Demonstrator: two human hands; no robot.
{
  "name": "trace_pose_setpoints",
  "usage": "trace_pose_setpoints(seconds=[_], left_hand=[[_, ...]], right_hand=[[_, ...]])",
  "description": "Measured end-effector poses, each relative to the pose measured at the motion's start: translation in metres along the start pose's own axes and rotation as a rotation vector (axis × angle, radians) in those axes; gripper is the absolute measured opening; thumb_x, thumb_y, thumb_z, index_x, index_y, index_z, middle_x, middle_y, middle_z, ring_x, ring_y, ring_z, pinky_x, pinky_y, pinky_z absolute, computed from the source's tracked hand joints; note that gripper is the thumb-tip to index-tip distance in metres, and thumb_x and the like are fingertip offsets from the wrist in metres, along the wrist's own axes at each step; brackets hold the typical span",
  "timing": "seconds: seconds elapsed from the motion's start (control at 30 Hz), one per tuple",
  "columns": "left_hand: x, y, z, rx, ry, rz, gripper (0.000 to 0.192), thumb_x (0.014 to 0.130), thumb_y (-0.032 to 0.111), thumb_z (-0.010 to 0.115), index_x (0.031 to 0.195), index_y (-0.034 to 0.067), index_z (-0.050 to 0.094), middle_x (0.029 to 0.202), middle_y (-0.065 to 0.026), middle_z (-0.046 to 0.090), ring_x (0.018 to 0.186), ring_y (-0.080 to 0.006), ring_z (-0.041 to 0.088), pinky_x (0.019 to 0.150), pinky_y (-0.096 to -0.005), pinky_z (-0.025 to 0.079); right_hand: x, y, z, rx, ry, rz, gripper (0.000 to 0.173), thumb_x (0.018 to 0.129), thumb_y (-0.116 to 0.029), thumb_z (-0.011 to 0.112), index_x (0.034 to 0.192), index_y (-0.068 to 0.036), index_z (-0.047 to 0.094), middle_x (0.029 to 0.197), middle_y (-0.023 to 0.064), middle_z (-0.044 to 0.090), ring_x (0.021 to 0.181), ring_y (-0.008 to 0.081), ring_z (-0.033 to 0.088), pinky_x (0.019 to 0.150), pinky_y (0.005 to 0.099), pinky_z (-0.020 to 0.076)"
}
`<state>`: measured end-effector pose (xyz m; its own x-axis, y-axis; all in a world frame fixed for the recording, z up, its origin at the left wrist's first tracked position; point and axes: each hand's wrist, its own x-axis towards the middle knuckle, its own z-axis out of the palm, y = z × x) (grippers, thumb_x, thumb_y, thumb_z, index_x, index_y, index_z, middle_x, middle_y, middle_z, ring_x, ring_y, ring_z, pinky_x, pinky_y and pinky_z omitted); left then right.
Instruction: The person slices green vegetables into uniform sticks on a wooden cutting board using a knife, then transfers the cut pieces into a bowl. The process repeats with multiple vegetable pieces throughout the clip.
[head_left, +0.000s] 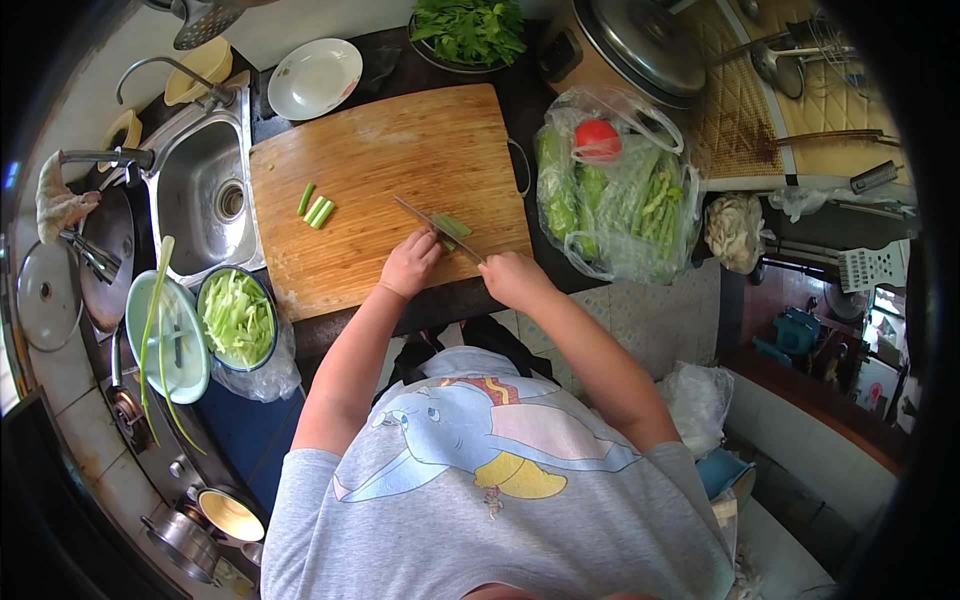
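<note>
A large wooden cutting board (375, 157) lies before me. My right hand (516, 279) is closed around the handle of a kitchen knife (442, 229), its blade slanting up and left over the board. Close to the blade, my left hand (411, 262) rests near the board's front edge with its fingers bent at green stalk pieces (452, 225), partly covered by the knife. Whether the fingers grip the pieces or only press on them is not plain. Several short green stalk pieces (319, 212) lie apart, left of the middle of the board.
Left are a steel sink (202, 202), a bowl of cut pale green stalks (238, 319) and a light green basin (135, 322) with long green onions across it. Behind stand a white plate (315, 79) and leafy greens (469, 30). A plastic bag of vegetables (622, 217) sits right.
</note>
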<state>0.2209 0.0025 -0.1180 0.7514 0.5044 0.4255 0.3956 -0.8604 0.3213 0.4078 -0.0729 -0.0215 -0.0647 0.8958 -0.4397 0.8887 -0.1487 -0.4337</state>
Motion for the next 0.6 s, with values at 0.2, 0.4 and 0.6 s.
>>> trace_pose_setpoints(seconds=[0.2,0.4,0.6], left_hand=[[0.000,0.000,0.001,0.004,0.009,0.001,0.022,0.068,0.009,0.054,0.089,0.002,0.058,0.097,-0.0086,0.056,0.095,-0.0238,0.055,0.075,-0.0303,0.049],[-0.002,-0.001,0.003,0.033,-0.029,-0.012,0.022,0.069,0.010,0.054,0.089,0.002,0.058,0.097,-0.0083,0.056,0.095,-0.0232,0.055,0.074,-0.0301,0.049],[-0.002,-0.002,0.002,0.024,0.000,0.003,0.021,0.069,0.009,0.054,0.088,0.002,0.058,0.098,-0.0083,0.056,0.095,-0.0234,0.055,0.074,-0.0301,0.049]], right_hand=[[0.016,0.000,0.010,0.093,0.074,0.048,0.035,0.088,-0.026,0.048,0.074,0.002,0.061,0.071,0.0229,0.061,0.069,0.0391,0.060,0.064,0.0469,0.0486],[-0.008,0.005,0.004,0.052,0.059,0.043,0.033,0.088,-0.027,0.047,0.074,0.000,0.061,0.071,0.0210,0.061,0.067,0.0379,0.061,0.062,0.0465,0.0489],[-0.011,0.000,0.000,0.002,0.044,0.010,0.033,0.088,-0.024,0.046,0.072,-0.001,0.061,0.071,0.0195,0.062,0.067,0.0366,0.062,0.062,0.0462,0.0495]])
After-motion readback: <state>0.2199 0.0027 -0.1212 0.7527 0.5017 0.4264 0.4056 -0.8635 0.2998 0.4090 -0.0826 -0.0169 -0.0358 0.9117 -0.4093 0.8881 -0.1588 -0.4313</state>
